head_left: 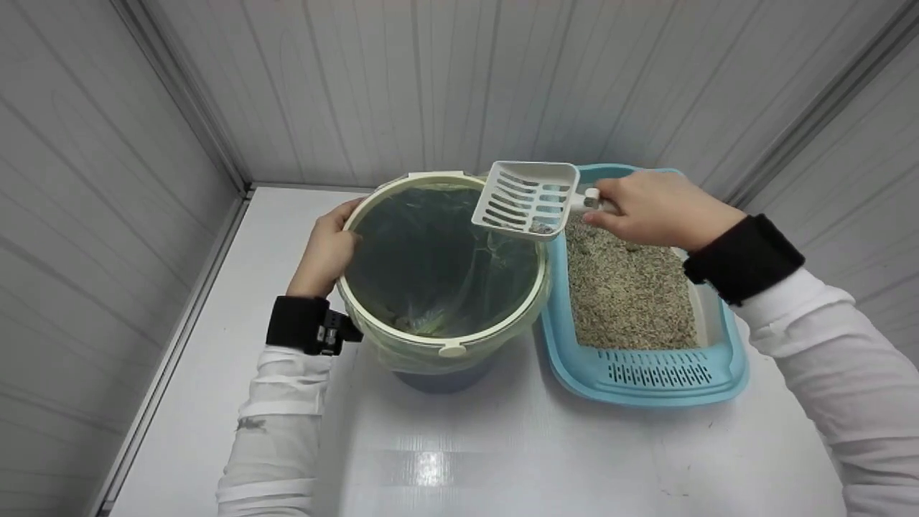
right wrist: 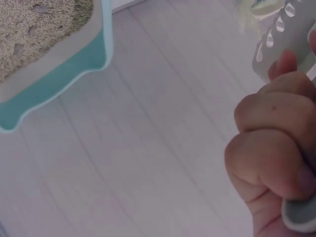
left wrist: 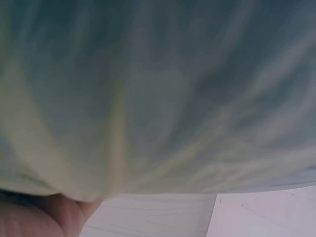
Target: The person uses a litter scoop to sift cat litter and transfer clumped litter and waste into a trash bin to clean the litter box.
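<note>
Only the head view showed the left hand gripping the bin's rim, while the right hand clutched a scoop.

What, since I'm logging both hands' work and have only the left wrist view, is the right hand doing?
Observer: The right hand grips a white slotted scoop.
Operator: Understood. Where is that scoop, since my picture is nearly all blurred bag?
Observer: In the head view, it overlaps the right part of the rim of the bin.
Operator: And what stands beside the bin?
Observer: A blue tray of granular litter, to the bin's right in the head view.
</note>
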Tool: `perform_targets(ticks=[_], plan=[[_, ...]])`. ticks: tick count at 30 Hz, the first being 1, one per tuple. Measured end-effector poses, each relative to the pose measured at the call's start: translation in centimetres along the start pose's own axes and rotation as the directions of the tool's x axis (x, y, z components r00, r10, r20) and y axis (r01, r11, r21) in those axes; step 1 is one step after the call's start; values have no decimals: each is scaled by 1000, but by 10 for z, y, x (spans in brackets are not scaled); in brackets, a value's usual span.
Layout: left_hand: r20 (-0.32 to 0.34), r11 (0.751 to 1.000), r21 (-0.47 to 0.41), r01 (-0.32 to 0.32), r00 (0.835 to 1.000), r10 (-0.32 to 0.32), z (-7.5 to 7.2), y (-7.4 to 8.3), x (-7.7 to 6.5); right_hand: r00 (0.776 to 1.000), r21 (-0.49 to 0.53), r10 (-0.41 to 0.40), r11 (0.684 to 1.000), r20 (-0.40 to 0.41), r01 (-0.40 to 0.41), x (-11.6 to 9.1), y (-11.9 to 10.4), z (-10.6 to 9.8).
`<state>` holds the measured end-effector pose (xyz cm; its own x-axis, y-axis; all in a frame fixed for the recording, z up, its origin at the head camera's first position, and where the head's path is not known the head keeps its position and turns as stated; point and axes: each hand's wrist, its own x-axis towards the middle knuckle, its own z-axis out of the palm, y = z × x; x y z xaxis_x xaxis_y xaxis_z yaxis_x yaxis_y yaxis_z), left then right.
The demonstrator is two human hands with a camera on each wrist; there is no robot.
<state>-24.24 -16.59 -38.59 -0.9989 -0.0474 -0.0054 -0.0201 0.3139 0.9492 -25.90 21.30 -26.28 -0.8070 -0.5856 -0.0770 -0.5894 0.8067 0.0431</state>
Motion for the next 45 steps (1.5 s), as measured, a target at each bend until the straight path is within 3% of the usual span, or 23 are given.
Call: perform_targets(ticks=[2,5,9,12,16,21,23,25,29,34,39,42,45], plan=[[-3,1000,9,4,1000,-4,0,0,0,999,-40,-29,999,-19,28,5,-9,0],[-6,1000,23,13,1000,-13,0,0,1,989,-118,-100,989,-108,87,8,-24,6],[-6,999,31,16,1000,-16,0,-1,2,939,-260,-207,956,-275,134,7,-44,20],[-6,1000,23,12,1000,-12,0,-2,2,895,-352,-280,924,-346,152,7,-56,31],[4,1000,6,11,1000,-11,-1,0,1,850,-475,-383,860,-361,186,7,-64,40],[13,1000,-6,11,1000,-11,-1,2,-1,796,-640,-508,740,-329,207,5,-63,41],[8,1000,-3,9,1000,-9,-2,2,-1,781,-669,-532,714,-327,206,4,-62,41],[4,1000,3,8,1000,-8,-2,2,-1,774,-676,-539,708,-331,204,2,-59,40],[-3,1000,9,7,1000,-7,-3,1,-1,755,-647,-537,736,-378,200,-1,-52,41],[-2,1000,8,4,1000,-4,-4,1,-1,736,-493,-475,842,-482,221,-2,-42,45],[-3,1000,10,7,1000,-7,-4,0,-2,770,-317,-355,925,-531,208,-7,-31,45],[-5,1000,15,7,1000,-7,-5,0,-2,791,-267,-309,945,-529,190,-12,-21,45],[-2,1000,17,3,1000,-3,-4,0,-4,796,-217,-272,959,-541,180,-18,-9,45]])
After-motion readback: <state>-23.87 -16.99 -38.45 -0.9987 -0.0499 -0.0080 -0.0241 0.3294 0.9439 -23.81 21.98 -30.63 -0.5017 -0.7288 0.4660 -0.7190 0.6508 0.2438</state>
